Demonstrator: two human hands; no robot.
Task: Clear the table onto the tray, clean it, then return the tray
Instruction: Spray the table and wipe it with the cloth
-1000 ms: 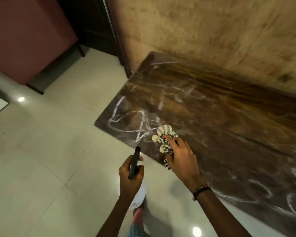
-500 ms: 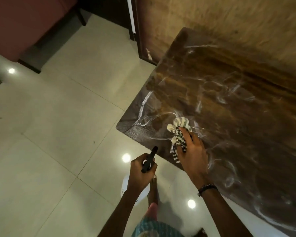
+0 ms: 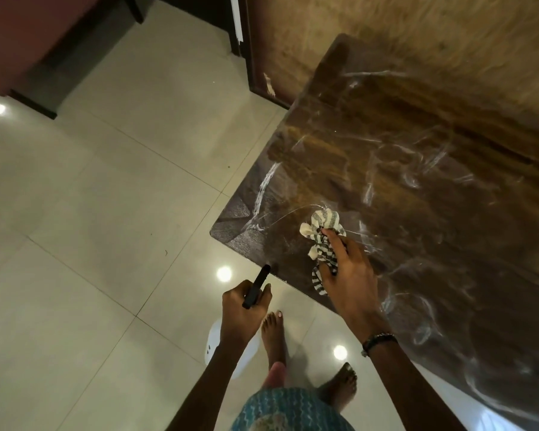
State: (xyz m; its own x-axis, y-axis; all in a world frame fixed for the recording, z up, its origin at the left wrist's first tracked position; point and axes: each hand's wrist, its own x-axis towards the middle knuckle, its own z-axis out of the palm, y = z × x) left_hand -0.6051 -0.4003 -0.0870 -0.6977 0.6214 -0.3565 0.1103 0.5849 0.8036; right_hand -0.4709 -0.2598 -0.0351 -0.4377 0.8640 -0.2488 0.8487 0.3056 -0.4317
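Head view: right hand grips a striped cloth, pressed on the bench near its corner. Left hand is curled round a dark handle — a white bottle hangs below, clear of the bench. Wet streaks cover the top. No tray in sight. Risk: streaks dry unwiped — uneven passes would leave marks.
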